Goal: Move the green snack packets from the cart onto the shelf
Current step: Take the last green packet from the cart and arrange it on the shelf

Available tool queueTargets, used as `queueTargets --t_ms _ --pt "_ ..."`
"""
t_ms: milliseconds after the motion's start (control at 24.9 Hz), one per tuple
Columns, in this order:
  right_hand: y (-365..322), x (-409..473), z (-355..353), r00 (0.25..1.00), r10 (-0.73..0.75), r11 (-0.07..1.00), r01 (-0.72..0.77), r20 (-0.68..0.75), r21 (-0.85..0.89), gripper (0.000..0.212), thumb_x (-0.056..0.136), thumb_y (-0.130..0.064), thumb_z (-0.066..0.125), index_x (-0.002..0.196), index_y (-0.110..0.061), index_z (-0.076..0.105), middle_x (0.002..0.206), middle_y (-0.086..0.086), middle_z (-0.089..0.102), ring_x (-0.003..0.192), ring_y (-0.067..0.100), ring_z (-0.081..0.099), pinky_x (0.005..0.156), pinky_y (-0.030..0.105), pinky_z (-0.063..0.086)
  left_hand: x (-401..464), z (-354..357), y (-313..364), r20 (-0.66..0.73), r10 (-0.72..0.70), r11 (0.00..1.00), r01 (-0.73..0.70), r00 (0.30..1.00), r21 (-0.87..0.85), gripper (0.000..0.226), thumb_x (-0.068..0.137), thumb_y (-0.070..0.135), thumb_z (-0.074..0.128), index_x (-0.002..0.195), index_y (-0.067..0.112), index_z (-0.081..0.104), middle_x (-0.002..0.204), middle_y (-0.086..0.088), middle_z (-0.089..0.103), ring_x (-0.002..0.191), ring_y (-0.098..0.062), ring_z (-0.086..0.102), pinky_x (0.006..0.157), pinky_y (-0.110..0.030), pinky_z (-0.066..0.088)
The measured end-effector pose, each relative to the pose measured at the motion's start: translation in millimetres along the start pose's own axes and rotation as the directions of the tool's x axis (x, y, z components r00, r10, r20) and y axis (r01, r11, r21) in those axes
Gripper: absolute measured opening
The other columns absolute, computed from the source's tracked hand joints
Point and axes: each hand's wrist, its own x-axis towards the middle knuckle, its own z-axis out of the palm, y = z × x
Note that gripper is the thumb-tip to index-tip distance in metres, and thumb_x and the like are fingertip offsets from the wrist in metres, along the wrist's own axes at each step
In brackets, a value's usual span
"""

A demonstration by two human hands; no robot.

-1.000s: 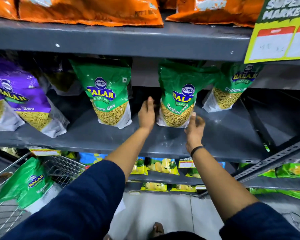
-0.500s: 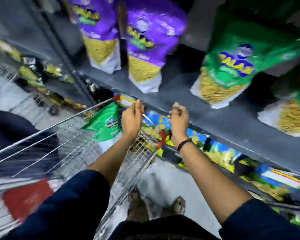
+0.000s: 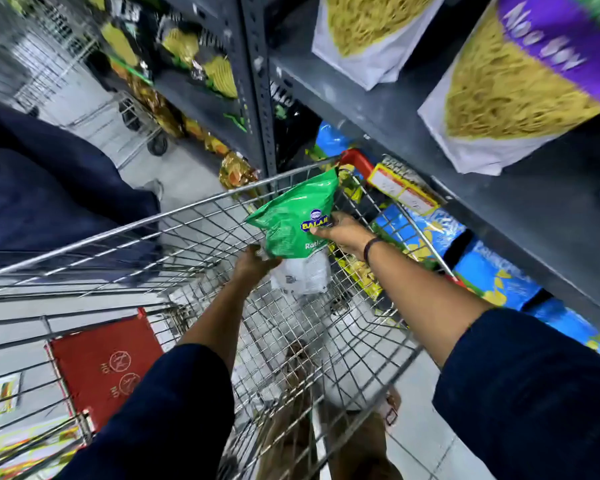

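A green snack packet (image 3: pixel 293 220) with a blue and yellow logo stands inside the wire cart (image 3: pixel 174 220), near its far right corner. My right hand (image 3: pixel 343 232) grips the packet's right side at the logo. My left hand (image 3: pixel 253 265) holds the packet from below, at its clear white bottom. The grey shelf (image 3: pixel 430 133) runs along the right, above the cart. The green packets on that shelf are out of view.
Purple packets (image 3: pixel 520 84) of yellow noodles stand on the shelf at upper right. Blue packets (image 3: pixel 492 271) fill the lower shelf beside the cart. A red flap (image 3: pixel 104 365) lies at the cart's near end. Another cart (image 3: pixel 132 123) stands up the aisle.
My view swung down from the shelf to the cart. Both hands left the shelf, reached into the cart and took hold of the green packet.
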Motion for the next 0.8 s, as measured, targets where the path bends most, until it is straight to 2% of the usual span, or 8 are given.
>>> queueTargets --t_ms 80,160,281,401,481,561,681,802 --pt "9.9 17.3 9.4 0.999 0.011 1.000 -0.012 0.049 0.017 0.055 0.081 0.001 0.062 0.131 -0.001 0.038 0.129 0.007 0.052 0.114 0.019 0.050 0.097 0.033 0.042 16.6 12.0 -2.2 0.037 0.037 0.998 -0.035 0.999 -0.051 0.071 0.065 0.031 0.079 0.125 0.009 0.047 0.124 -0.009 0.059 0.109 -0.026 0.058 0.082 -0.032 0.056" --pt "22.9 36.2 15.1 0.999 0.007 0.998 -0.009 0.035 0.062 0.064 0.079 0.000 0.065 0.134 -0.006 0.032 0.134 0.009 0.050 0.124 0.023 0.047 0.101 0.037 0.037 32.5 22.6 -3.1 0.082 0.097 0.980 -0.081 0.992 -0.180 0.066 0.069 0.003 0.075 0.125 -0.001 0.041 0.122 -0.013 0.058 0.097 -0.020 0.057 0.059 -0.022 0.055" --pt "43.8 42.4 21.3 0.997 -0.065 0.995 0.067 -0.034 0.071 0.067 0.074 0.000 0.070 0.131 -0.002 0.036 0.135 0.020 0.052 0.124 0.033 0.051 0.103 0.041 0.041 30.7 37.0 -7.3 -0.018 0.229 0.921 -0.223 0.973 -0.320 0.076 0.057 -0.017 0.074 0.124 -0.011 0.037 0.124 -0.030 0.054 0.099 -0.024 0.054 0.059 -0.010 0.054" --pt "70.8 17.8 25.9 0.990 -0.104 0.994 0.107 -0.096 0.026 0.080 0.054 -0.033 0.083 0.121 -0.007 0.050 0.122 0.020 0.064 0.112 0.035 0.061 0.100 0.050 0.047 -1.2 38.0 -22.1 -0.072 0.166 0.923 -0.181 0.984 -0.339 0.080 0.055 -0.007 0.080 0.124 0.001 0.040 0.116 -0.018 0.059 0.100 -0.026 0.058 0.069 -0.022 0.059" --pt "73.4 -15.6 20.5 0.974 -0.182 0.982 0.186 -0.134 0.023 0.078 0.050 -0.036 0.081 0.116 -0.009 0.051 0.118 0.020 0.066 0.108 0.034 0.063 0.095 0.055 0.049 -39.9 28.9 -17.9 -0.114 0.150 0.950 -0.175 0.982 -0.260 0.076 0.051 0.011 0.086 0.117 0.009 0.048 0.115 -0.011 0.064 0.099 -0.027 0.062 0.081 -0.042 0.058" --pt "34.5 -72.5 15.3 0.946 -0.250 0.966 0.258 -0.205 0.013 0.066 0.058 -0.024 0.082 0.115 -0.008 0.052 0.116 0.019 0.067 0.106 0.033 0.063 0.095 0.052 0.049 -74.5 15.9 -3.2 -0.205 0.206 0.957 -0.241 0.957 -0.161 0.070 0.050 0.016 0.087 0.110 0.006 0.054 0.109 -0.013 0.068 0.098 -0.030 0.065 0.085 -0.049 0.055" --pt "6.0 -153.3 -17.4 0.889 -0.366 0.919 0.392 -0.277 0.046 0.057 0.068 -0.013 0.078 0.118 -0.006 0.052 0.118 0.014 0.065 0.103 0.020 0.061 0.094 0.035 0.048 -157.3 6.0 44.1 -0.318 0.377 0.918 -0.396 0.870 0.007 0.066 0.053 0.018 0.087 0.108 0.004 0.053 0.106 -0.011 0.066 0.097 -0.024 0.063 0.078 -0.034 0.051" --pt "2.5 -227.0 -67.0 0.803 -0.483 0.838 0.539 -0.349 0.080 0.058 0.064 -0.017 0.080 0.115 -0.007 0.055 0.113 0.009 0.068 0.100 0.015 0.062 0.096 0.037 0.051 -243.4 18.9 90.2 -0.339 0.547 0.836 -0.518 0.765 0.181 0.062 0.054 0.022 0.087 0.106 0.007 0.057 0.095 0.000 0.063 0.089 -0.012 0.059 0.064 -0.021 0.038"
